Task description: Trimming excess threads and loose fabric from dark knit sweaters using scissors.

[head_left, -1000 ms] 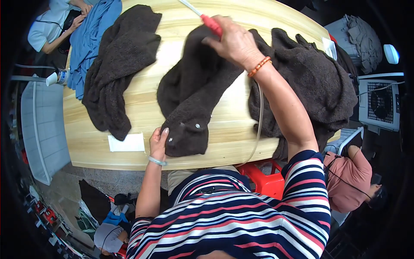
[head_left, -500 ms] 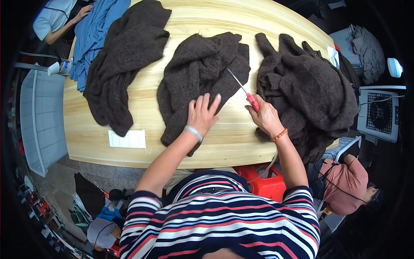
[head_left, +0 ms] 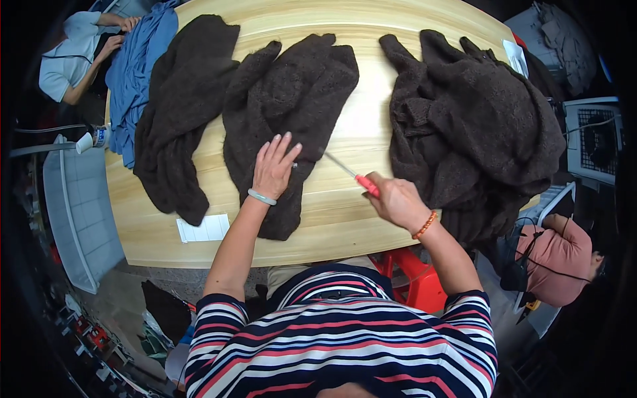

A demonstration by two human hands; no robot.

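A dark brown knit garment lies spread on the wooden table before me. My left hand rests flat on its lower part, fingers stretched and slightly apart. A small pale speck shows on the knit beside these fingers. My right hand is closed around a red-handled tool with a slim metal shaft; its exact kind I cannot make out. The blurred tip points up and left, close to the garment's right edge. Whether it touches the knit I cannot tell.
Another brown knit garment lies left, touching the middle one; a brown knit heap covers the table's right. Blue cloth lies far left beside a co-worker. White paper sits near the front edge. A red stool stands below.
The middle garment has shifted left and lies flatter, now against the left one. My left hand has moved left with it; my right hand has drawn the tool down toward me.
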